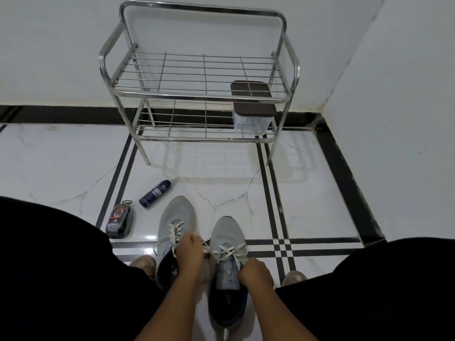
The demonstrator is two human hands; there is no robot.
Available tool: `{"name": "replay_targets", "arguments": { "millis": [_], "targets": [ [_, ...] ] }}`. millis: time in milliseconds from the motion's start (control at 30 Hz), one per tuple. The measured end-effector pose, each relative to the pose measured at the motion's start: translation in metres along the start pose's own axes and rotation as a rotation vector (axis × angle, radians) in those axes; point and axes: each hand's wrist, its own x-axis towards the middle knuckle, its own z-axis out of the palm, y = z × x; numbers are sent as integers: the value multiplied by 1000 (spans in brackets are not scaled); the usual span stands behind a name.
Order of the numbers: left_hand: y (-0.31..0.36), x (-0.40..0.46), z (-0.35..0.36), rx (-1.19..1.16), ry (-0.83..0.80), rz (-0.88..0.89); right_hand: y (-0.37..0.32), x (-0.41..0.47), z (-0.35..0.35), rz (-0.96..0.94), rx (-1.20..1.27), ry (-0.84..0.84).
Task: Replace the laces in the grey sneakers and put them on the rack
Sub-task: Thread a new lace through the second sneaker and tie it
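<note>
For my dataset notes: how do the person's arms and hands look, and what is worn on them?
Both forearms are bare, with no sleeves in view. The left hand and the right hand wear no gloves; no rings, watch or bracelets are visible.

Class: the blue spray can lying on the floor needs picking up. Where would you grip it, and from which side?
Grip the blue spray can around the middle of its round body, from above. It lies on its side on the floor, so fingers can close across its width.

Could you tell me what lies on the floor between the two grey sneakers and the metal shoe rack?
In the head view, only bare white marbled floor lies between the grey sneakers and the rack; the spray can lies off to the left.
</note>
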Motion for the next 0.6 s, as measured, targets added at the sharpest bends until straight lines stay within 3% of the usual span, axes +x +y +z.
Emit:
{"name": "replay_targets", "arguments": {
  "millis": [67, 100, 133, 200, 300, 367, 467, 600],
  "targets": [
    [24, 17, -15, -644, 159, -265, 1, 0, -2, 11, 41, -9],
    [27, 26, -23, -760, 205, -338, 0, 0, -2, 15, 55, -13],
    [31, 32, -27, -670, 200, -327, 0, 0, -2, 17, 64, -17],
    [31, 36, -24, -73, 92, -140, -1, 1, -3, 25, 59, -24],
    [12, 8, 2, 677, -328, 156, -5, 0, -3, 29, 34, -29],
    [-14, -5, 15, 917, -454, 203, -5, -2, -4, 32, 29, -22],
    [-33, -9, 10, 791, -419, 73, -3, -3, -4, 41, 40, -15],
    [-17, -10, -3, 457, -76, -115, -3, -5, -5, 51, 113, -22]
  ]
}}
